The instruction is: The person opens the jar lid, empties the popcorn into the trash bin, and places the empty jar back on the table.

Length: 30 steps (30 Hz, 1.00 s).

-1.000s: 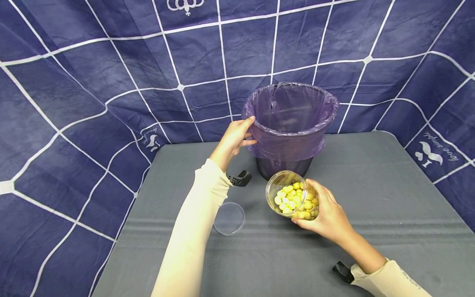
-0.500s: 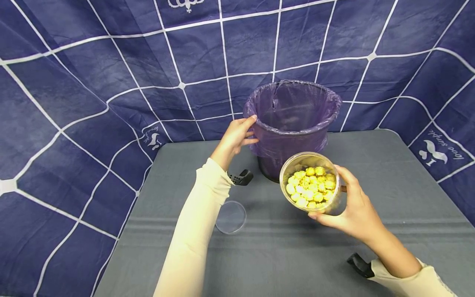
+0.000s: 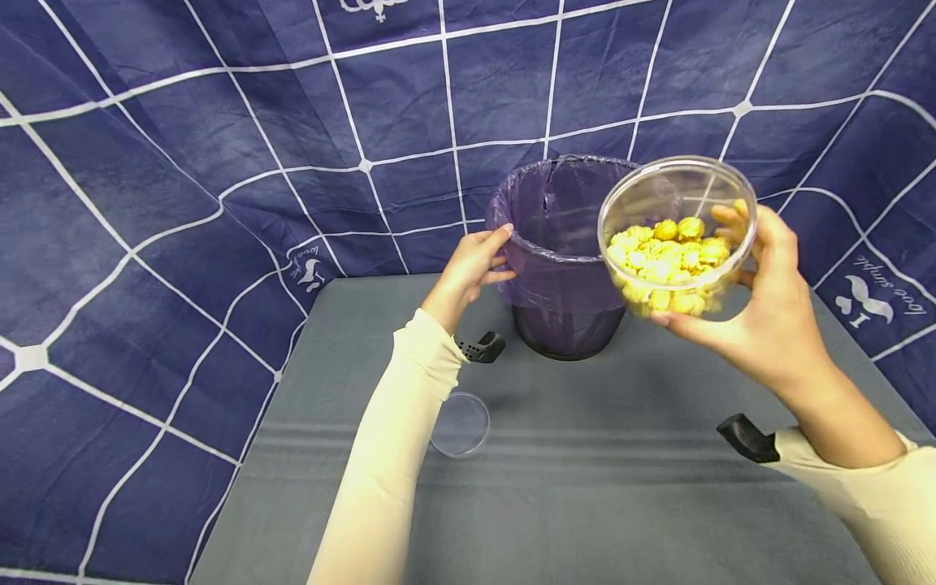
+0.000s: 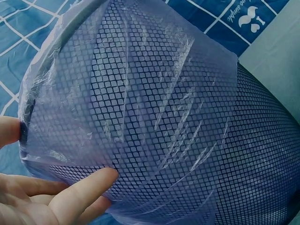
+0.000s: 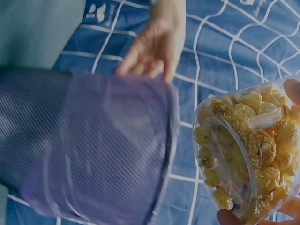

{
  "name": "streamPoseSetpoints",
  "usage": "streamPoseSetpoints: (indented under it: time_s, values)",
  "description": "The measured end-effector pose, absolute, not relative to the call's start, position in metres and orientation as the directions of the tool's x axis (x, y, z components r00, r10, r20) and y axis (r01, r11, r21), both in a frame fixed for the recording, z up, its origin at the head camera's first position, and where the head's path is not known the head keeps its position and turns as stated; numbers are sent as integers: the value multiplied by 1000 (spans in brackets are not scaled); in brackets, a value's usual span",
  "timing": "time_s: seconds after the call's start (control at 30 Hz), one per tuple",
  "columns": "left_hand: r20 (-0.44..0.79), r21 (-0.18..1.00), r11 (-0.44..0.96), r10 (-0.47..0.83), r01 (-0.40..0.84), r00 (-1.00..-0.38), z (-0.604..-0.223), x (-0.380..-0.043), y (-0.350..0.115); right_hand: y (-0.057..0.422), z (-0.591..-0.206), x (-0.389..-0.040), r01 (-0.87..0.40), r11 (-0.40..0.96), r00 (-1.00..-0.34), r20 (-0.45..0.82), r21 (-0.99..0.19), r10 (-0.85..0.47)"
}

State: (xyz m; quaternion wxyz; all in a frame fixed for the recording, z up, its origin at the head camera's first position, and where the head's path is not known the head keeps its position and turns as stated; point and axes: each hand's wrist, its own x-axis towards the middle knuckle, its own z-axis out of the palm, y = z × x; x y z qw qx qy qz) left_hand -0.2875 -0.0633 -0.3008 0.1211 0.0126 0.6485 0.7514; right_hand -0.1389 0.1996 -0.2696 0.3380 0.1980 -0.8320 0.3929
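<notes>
My right hand (image 3: 778, 313) grips a clear plastic tub (image 3: 629, 180) of yellow popcorn (image 3: 676, 256), raised off the table and tilted with its mouth toward me. In the head view the tub overlaps the right part of a black mesh wastebasket (image 3: 574, 335) lined with a purple bag (image 3: 544, 276). The right wrist view shows the tub (image 5: 232, 157) apart from the basket's rim. My left hand (image 3: 471, 272) holds the basket's left rim, thumb at the lip. Its other fingers (image 4: 89, 192) lie against the outside of the liner.
A round clear lid (image 3: 461, 424) lies on the grey table (image 3: 512, 504), in front of the basket and beside my left forearm. Blue cloth with white lines (image 3: 409, 97) hangs behind and at both sides. Black wrist straps (image 3: 747, 439) stick out from the sleeves.
My right hand has lifted the tub up and to the right, away from the front of the basket, turning its mouth toward me. My left hand stays at the rim.
</notes>
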Motion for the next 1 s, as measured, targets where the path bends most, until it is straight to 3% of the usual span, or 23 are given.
streamPoseSetpoints:
  time_s: [0.23,0.5,0.77,1.0]
  values:
    - [-136,978,-124,212,-165,-968,-300,-288,-64,202,-236,-175,-526,699,-716,695,-484,-58]
    - [-136,979,-122,213,-165,-968,-301,-286,-64,202,-214,-216,-439,770,-807,579,-463,-112]
    - [-136,981,-111,207,-161,-969,-301,-284,-65,195,-188,-244,-317,906,-905,375,-280,-201]
    - [-135,980,-117,202,-160,-970,-301,-284,-65,191,-176,-263,-329,939,-918,266,-101,-293]
